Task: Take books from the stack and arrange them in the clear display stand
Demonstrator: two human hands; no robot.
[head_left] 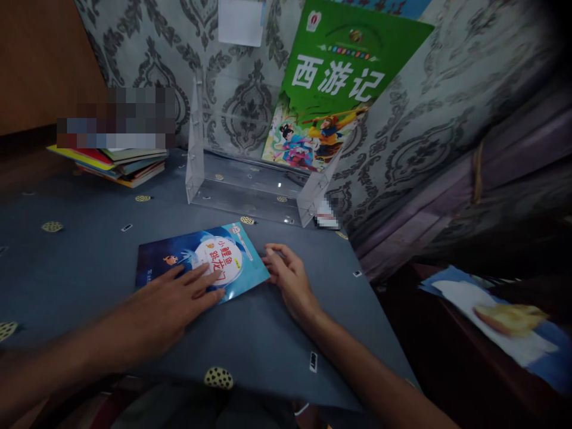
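Blue book lies face up on patterned cloth, near side of clear rack. L hand: open, fingers spread on cover. R hand: fingers part-curled at R corner; grip can't be confirmed. Handling, in insp.'s judgement: L pressure light & even, R fingertips under edge, no corner bend. Rack: cloth pattern visible thru base; green book upright at R end, in or behind rack unclear. Book pile far L, uneven.
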